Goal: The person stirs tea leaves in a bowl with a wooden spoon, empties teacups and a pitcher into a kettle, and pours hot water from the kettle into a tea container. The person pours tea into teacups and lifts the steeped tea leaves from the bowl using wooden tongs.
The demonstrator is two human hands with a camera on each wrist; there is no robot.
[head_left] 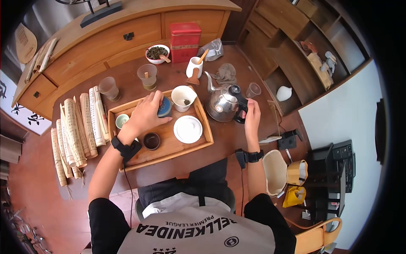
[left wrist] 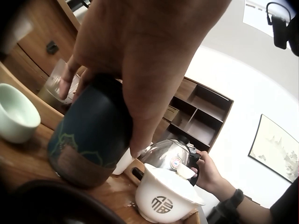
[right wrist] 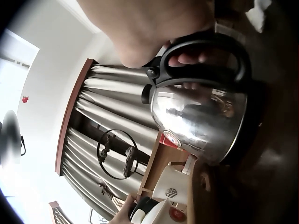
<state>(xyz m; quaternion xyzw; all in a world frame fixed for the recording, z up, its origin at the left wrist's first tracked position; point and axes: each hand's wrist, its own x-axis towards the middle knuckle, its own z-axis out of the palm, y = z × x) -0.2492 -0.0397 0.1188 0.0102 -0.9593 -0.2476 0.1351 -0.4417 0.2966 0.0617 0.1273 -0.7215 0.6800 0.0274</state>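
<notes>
My left hand (head_left: 146, 112) grips a dark blue canister (left wrist: 96, 135) with a green line pattern, low over the wooden tray (head_left: 182, 149). My right hand (head_left: 253, 116) holds the black handle (right wrist: 243, 60) of a silver kettle (head_left: 220, 103), which stands just right of the tray, spout pointing away from me. A white pitcher (head_left: 182, 94) with something dark inside sits beside the canister. Nearer to me are a lidded white bowl (head_left: 188, 129) and a dark cup (head_left: 151, 141). A pale green cup (left wrist: 17, 114) sits left of the canister.
Bamboo scrolls (head_left: 74, 131) lie at the left. Behind the tray stand two clear cups (head_left: 146, 75), a bowl of tea leaves (head_left: 157, 53), a red tin (head_left: 185, 40) and a white tool holder (head_left: 194, 67). A grey cloth (head_left: 226, 74) and a small glass (head_left: 253, 90) are near the kettle.
</notes>
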